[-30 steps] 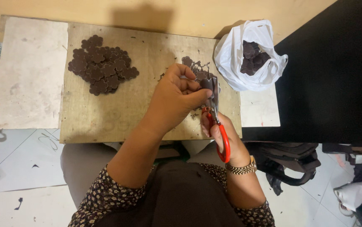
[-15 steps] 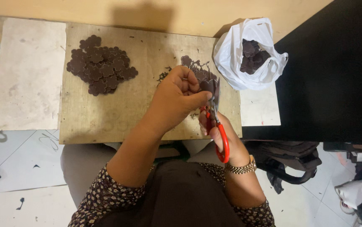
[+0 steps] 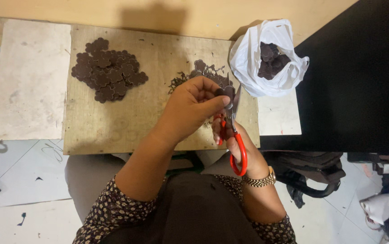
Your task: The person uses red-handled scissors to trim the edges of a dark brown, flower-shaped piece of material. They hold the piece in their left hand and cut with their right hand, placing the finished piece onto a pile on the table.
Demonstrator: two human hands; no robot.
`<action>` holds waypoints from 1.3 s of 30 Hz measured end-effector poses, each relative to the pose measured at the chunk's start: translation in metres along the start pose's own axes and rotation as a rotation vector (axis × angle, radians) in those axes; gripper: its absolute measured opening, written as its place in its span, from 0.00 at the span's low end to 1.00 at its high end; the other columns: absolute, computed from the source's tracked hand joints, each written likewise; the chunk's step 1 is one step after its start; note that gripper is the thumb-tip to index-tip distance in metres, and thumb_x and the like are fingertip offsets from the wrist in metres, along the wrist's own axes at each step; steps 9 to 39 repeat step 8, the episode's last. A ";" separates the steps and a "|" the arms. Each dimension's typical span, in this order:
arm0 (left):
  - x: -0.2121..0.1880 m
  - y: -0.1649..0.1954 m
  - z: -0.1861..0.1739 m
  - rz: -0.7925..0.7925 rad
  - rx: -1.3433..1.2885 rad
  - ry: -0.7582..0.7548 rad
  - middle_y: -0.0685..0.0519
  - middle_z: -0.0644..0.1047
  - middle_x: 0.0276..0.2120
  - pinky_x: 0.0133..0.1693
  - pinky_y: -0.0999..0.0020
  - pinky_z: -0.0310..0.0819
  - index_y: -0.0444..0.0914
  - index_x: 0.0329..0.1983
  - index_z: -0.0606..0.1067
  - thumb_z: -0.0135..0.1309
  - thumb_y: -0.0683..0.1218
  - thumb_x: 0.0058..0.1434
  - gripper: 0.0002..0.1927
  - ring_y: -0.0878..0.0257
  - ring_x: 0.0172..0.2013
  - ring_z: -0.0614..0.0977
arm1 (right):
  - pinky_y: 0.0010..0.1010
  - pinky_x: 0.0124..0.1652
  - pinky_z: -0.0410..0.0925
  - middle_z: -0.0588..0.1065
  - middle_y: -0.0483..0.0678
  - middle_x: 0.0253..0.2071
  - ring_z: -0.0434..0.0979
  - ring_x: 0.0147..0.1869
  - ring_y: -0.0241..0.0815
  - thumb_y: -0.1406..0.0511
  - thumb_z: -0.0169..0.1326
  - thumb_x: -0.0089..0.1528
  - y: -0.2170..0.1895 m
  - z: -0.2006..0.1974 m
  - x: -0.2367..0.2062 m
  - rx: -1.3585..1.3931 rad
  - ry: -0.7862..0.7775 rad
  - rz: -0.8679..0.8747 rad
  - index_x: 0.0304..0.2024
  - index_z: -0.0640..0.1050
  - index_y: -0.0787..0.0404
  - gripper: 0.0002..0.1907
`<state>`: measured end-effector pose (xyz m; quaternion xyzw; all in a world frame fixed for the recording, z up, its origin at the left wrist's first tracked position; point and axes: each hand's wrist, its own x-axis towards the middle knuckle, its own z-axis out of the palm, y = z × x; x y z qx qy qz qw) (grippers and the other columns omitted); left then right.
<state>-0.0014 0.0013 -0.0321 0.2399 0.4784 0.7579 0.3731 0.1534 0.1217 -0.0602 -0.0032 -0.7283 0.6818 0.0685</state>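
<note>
Scissors (image 3: 231, 118) on dark piece (image 3: 225, 91)

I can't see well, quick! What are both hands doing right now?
Left hand: closed, pinching a small dark brown piece at the scissor blades.
Right hand: closed around the red-handled scissors.

A board (image 3: 126, 122) lies across the worktop w/ a pile of flower-shaped pieces (image 3: 108, 74) at its far left and scraps (image 3: 201, 72) far right. Beyond the board's right edge sits a bag (image 3: 253, 58) w/ more pieces in it. Both hands meet over the board's right side, the left hand (image 3: 194, 106) just left of the right hand (image 3: 237, 144), scissors (image 3: 232, 131) between them.
</note>
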 end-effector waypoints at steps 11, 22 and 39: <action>0.001 -0.011 0.002 -0.051 -0.077 -0.031 0.51 0.81 0.31 0.35 0.72 0.80 0.32 0.40 0.74 0.60 0.40 0.62 0.08 0.67 0.31 0.82 | 0.31 0.52 0.62 0.65 0.46 0.42 0.65 0.47 0.40 0.30 0.42 0.64 -0.004 0.003 0.000 0.066 -0.061 -0.037 0.49 0.67 0.64 0.43; 0.001 -0.011 0.002 -0.051 -0.077 -0.031 0.51 0.81 0.31 0.35 0.72 0.80 0.32 0.40 0.74 0.60 0.40 0.62 0.08 0.67 0.31 0.82 | 0.31 0.52 0.62 0.65 0.46 0.42 0.65 0.47 0.40 0.30 0.42 0.64 -0.004 0.003 0.000 0.066 -0.061 -0.037 0.49 0.67 0.64 0.43; 0.001 -0.011 0.002 -0.051 -0.077 -0.031 0.51 0.81 0.31 0.35 0.72 0.80 0.32 0.40 0.74 0.60 0.40 0.62 0.08 0.67 0.31 0.82 | 0.31 0.52 0.62 0.65 0.46 0.42 0.65 0.47 0.40 0.30 0.42 0.64 -0.004 0.003 0.000 0.066 -0.061 -0.037 0.49 0.67 0.64 0.43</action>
